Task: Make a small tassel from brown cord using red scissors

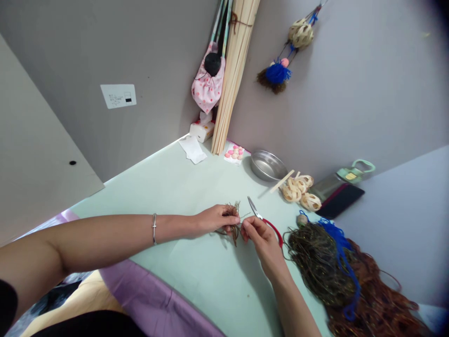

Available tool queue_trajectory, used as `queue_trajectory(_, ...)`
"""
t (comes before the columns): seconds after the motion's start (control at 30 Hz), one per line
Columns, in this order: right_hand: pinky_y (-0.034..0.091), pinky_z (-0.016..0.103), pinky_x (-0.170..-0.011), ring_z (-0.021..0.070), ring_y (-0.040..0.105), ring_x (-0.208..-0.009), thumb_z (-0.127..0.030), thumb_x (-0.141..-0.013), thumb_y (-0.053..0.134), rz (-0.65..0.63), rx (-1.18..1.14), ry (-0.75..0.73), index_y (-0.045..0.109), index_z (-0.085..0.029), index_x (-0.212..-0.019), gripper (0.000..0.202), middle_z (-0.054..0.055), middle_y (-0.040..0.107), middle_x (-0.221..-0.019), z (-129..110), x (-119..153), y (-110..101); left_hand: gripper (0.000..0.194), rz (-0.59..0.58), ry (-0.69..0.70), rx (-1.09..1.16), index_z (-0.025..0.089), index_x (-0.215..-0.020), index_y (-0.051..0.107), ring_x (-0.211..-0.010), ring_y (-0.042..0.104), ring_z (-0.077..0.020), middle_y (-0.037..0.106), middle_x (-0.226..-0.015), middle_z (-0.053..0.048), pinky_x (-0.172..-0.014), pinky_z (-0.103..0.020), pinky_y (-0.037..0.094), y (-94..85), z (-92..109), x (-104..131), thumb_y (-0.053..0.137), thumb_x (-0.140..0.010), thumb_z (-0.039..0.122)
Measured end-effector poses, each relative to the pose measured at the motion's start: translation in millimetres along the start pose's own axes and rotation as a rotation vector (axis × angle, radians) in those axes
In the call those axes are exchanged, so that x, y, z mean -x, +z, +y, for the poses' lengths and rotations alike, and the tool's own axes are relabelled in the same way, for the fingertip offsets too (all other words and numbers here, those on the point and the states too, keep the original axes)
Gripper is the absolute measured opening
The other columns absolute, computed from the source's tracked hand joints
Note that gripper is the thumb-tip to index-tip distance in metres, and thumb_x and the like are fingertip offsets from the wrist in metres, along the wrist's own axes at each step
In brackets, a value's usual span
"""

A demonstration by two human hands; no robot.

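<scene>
My left hand (pixel 219 220) is closed around a small bundle of brown yarn (pixel 234 236), whose frayed ends stick out above and below the fingers. Close beside it, the thumb and fingertips of my right hand (pixel 261 238) are pinched together at a thin strand coming from the bundle. A loose strand end (pixel 245 215) rises between the two hands. Scissors with red handles (pixel 275 230) lie on the table just beyond my right hand, their blades pointing up and left.
Heaps of olive yarn (pixel 319 262), blue yarn (pixel 338 243) and reddish-brown yarn (pixel 375 295) lie at the right. Further back are woven strip balls (pixel 298 187), a metal bowl (pixel 268 164), a dark phone (pixel 340 200), a bottle (pixel 326 187) and bundled wooden strips (pixel 233 79). A tasselled ornament (pixel 278 72) hangs on the wall.
</scene>
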State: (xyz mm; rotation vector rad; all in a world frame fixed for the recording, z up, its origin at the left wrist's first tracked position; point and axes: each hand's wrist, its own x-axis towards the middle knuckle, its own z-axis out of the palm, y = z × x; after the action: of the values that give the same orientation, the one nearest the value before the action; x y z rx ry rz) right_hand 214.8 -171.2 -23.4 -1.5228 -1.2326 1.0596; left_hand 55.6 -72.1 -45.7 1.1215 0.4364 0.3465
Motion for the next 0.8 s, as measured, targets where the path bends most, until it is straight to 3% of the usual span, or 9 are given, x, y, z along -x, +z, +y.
queue_trajectory(0.3, 0.035, 0.026, -0.063, 0.0127, 0.046, -0.064, -0.04, -0.087, 0.067, 0.024, -0.061, 0.007, 0.063, -0.019, -0.083, 0.022, -0.002, 0.054, -0.068, 1.5, 0.9, -0.8, 0.027, -0.024, -0.032, 0.036, 0.016, -0.085, 0.056, -0.065, 0.056, -0.0077, 0.057, -0.081, 0.001, -0.069, -0.025, 0.043, 1.8, 4.5, 2.7, 0.072, -0.076, 0.036)
queue_trajectory(0.8, 0.036, 0.026, -0.062, 0.0139, 0.046, -0.065, -0.039, -0.082, 0.071, 0.039, -0.111, 0.019, 0.065, -0.019, -0.084, 0.021, -0.001, 0.056, -0.07, -4.4, 1.4, 2.9, 0.021, 0.009, -0.078, 0.107, 0.016, -0.08, 0.055, -0.06, 0.055, -0.0079, 0.057, -0.07, 0.002, -0.067, -0.024, 0.042, 1.9, 6.9, 1.0, 0.069, -0.071, 0.029)
